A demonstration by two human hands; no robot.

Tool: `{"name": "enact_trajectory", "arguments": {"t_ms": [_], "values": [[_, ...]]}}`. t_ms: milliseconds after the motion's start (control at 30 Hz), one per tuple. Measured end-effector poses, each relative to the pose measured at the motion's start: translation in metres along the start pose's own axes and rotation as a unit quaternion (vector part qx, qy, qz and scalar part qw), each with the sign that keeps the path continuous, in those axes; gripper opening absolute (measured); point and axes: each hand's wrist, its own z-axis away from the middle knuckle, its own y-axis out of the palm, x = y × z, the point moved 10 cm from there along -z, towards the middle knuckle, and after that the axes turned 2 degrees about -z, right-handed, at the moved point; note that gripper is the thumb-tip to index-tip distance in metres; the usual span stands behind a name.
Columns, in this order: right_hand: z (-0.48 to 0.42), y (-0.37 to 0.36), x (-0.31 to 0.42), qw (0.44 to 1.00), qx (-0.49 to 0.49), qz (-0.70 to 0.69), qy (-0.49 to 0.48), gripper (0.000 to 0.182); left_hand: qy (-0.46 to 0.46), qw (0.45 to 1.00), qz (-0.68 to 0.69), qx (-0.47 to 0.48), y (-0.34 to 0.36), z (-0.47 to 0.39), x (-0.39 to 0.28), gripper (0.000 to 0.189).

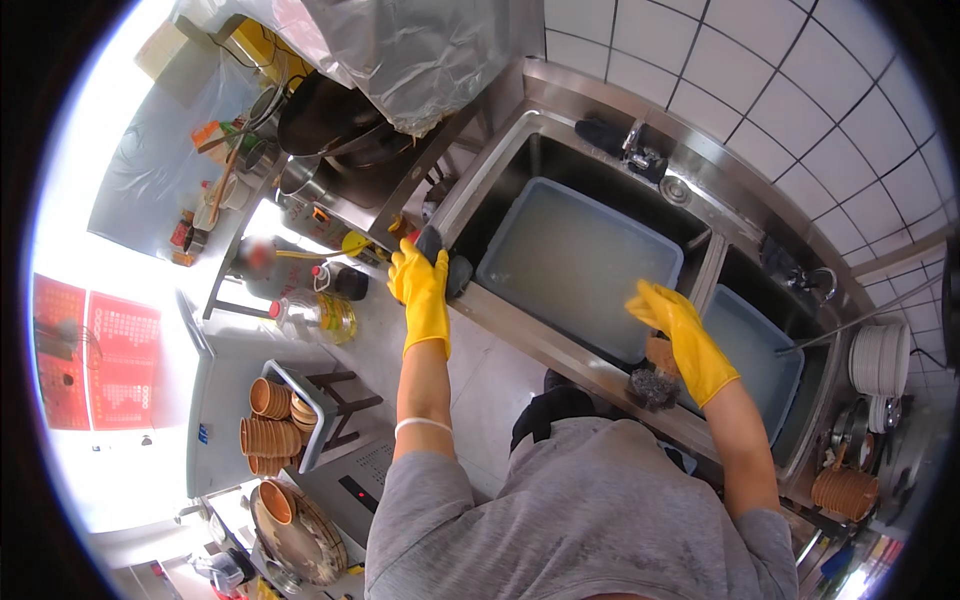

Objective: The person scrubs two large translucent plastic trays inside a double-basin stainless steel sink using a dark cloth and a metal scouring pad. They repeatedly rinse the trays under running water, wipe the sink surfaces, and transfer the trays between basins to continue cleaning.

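Observation:
Both my hands wear yellow rubber gloves. My left hand (418, 281) is at the near left corner of the large sink, over a dark cloth-like item (430, 244) at the rim; whether it grips it I cannot tell. My right hand (671, 322) hangs over the near right side of a grey plastic tub (577, 196), its fingers close together, their contents unclear. Cloudy water fills the tub, which stands in the steel sink (487, 169). Below my right hand, a brown sponge (661, 354) and a steel wool scourer (652, 388) lie at the sink's front edge, partly hidden by the glove.
A second water-filled tub (795, 375) stands in the right basin. Faucets (636, 150) line the back. White plates (879, 360) and brown bowls (845, 493) are stacked at right. Woks (330, 112), an oil bottle (315, 315) and a bin of brown bowls (322, 427) are at left.

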Motion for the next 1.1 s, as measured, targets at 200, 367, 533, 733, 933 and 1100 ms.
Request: {"name": "enact_trajectory", "arguments": {"t_ms": [200, 367, 533, 733, 933, 1100], "values": [[0.0, -0.005, -0.013, 0.999, 0.01, -0.039, -0.022, 0.041, 0.158, 0.986, -0.05, 0.008, 0.013, 0.004, -0.054, 0.071], [-0.011, -0.007, -0.028, 0.999, 0.011, -0.042, 0.019, 0.041, 0.169, 0.984, -0.04, 0.031, 0.025, 0.002, -0.059, 0.069], [-0.015, -0.045, -0.031, 0.996, -0.053, -0.061, 0.036, 0.04, 0.229, 0.971, 0.037, -0.056, -0.006, -0.005, -0.062, 0.061], [-0.004, -0.155, -0.057, 0.944, -0.091, -0.316, 0.015, 0.039, 0.342, 0.918, 0.124, -0.161, -0.039, 0.037, -0.136, 0.05], [0.043, -0.382, -0.079, 0.891, -0.409, -0.168, -0.102, 0.037, 0.389, 0.836, 0.362, 0.133, 0.017, 0.141, -0.276, 0.048], [0.021, -0.533, -0.03, 0.827, -0.514, 0.121, -0.195, 0.038, 0.498, 0.81, 0.262, 0.164, 0.043, 0.25, -0.419, 0.049]]}}
